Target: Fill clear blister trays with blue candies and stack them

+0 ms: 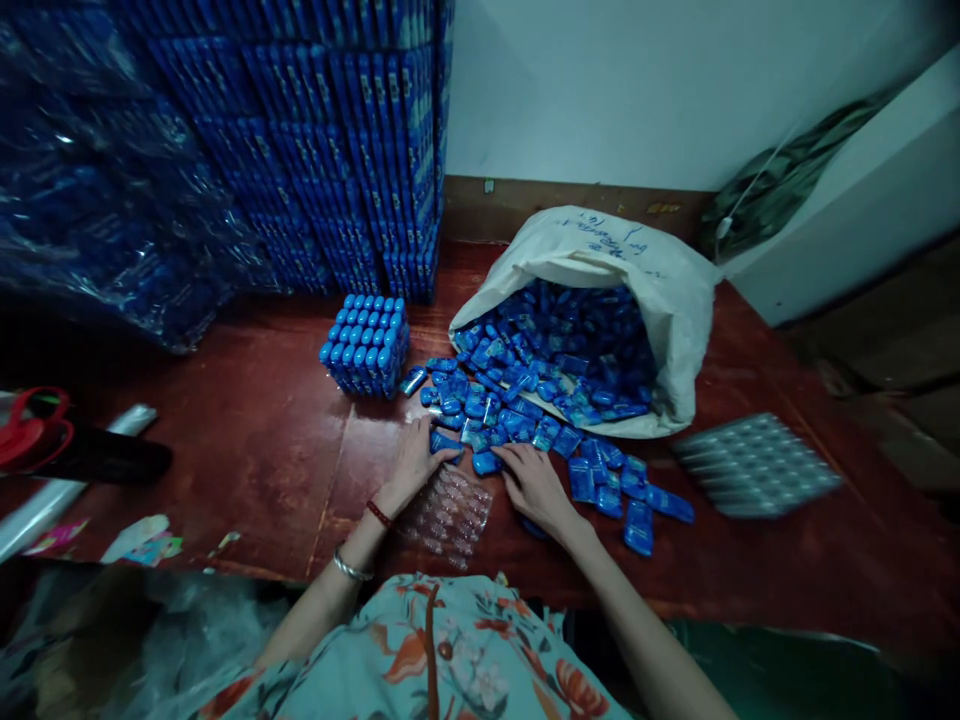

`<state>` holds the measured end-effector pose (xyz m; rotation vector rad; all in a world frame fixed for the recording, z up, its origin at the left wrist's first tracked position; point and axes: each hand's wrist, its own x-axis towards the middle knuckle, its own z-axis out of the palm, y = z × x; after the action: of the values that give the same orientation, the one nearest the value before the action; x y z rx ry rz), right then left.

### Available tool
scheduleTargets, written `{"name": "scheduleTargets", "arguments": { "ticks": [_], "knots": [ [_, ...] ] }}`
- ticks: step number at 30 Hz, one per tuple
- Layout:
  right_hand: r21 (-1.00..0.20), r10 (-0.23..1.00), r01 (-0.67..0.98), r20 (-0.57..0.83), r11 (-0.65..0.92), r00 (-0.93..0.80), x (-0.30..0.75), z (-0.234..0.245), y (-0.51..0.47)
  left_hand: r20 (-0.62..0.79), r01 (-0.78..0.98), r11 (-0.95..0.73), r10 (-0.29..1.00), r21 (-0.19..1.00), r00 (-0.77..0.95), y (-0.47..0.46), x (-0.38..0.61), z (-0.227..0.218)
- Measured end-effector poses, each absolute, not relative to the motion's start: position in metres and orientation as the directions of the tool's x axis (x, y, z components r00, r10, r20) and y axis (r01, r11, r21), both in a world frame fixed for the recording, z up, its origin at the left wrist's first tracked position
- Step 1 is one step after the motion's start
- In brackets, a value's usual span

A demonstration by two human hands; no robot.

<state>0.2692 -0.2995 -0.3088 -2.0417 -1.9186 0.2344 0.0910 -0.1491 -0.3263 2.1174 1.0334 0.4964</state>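
A white sack (660,290) lies on its side on the reddish floor and spills several small blue packets (517,400) toward me. My left hand (414,462) lies over the near edge of that pile, fingers curled on a blue packet (444,442). My right hand (534,484) rests beside it, fingers spread flat on the floor, next to a packet (486,463). A clear plastic blister tray (448,513) lies between my wrists, just in front of me.
A filled block of blue packets (366,345) stands left of the sack. Tall stacks of blue packs (352,140) line the back wall. A stack of clear trays (754,463) lies at right. Red-handled scissors (30,430) lie far left.
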Motion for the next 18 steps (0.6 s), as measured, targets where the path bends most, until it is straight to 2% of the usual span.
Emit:
{"name": "scheduleTargets", "arguments": {
  "ticks": [6,9,12,14,16,18],
  "knots": [
    [-0.409,0.965,0.894,0.093,-0.186,0.243,0.286,-0.304,-0.296,0.059,0.803,-0.410,0.902,0.433,0.428,-0.181,0.069,-0.330],
    [-0.551,0.887,0.797,0.202,-0.248,0.416,0.298,-0.304,-0.292,0.140,0.772,-0.464,0.881,0.434,0.451,-0.183,0.072,-0.324],
    [-0.699,0.715,0.655,0.297,-0.288,0.633,0.310,-0.304,-0.289,0.200,0.557,-0.629,0.740,0.542,0.642,-0.175,0.091,-0.310],
    [-0.737,0.610,0.592,0.313,-0.327,0.728,0.317,-0.302,-0.287,0.204,0.424,-0.708,0.618,0.566,0.760,-0.169,0.112,-0.300],
    [-0.725,0.584,0.576,0.296,-0.378,0.756,0.321,-0.300,-0.287,0.146,0.373,-0.765,0.513,0.525,0.846,-0.164,0.135,-0.293],
    [-0.673,0.635,0.599,0.242,-0.435,0.733,0.320,-0.299,-0.287,0.060,0.358,-0.807,0.435,0.470,0.899,-0.161,0.158,-0.291]
  ]
}}
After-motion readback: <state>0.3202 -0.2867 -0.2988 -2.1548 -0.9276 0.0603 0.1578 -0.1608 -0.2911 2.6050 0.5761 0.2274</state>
